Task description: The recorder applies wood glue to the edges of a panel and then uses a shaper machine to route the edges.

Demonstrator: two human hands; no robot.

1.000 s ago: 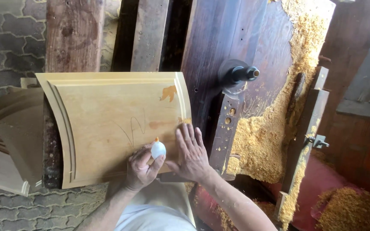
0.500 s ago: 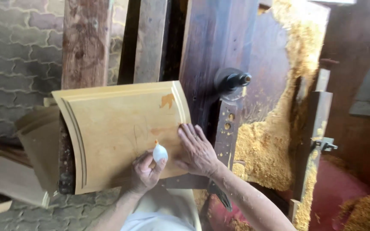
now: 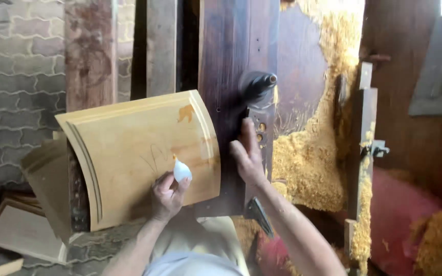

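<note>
A pale yellow wooden panel [image 3: 129,153] with a moulded, curved edge lies on a dark wooden machine table [image 3: 226,61]. An orange-brown patch [image 3: 186,112] marks its upper right corner. My left hand [image 3: 167,197] holds a small white squeeze bottle [image 3: 181,169], its tip touching the panel's surface. My right hand [image 3: 249,156] is lifted off the panel, fingers spread, above the dark table beside the panel's right edge.
A black spindle cutter [image 3: 259,87] sticks up from the table just above my right hand. Sawdust [image 3: 308,163] is heaped to the right. More curved panels [image 3: 21,230] are stacked at the lower left on a paved floor. Upright planks [image 3: 90,51] stand behind.
My right hand has lifted off the panel's right edge and moved right, over the dark table. The left hand keeps the bottle on the panel. The camera has shifted.
</note>
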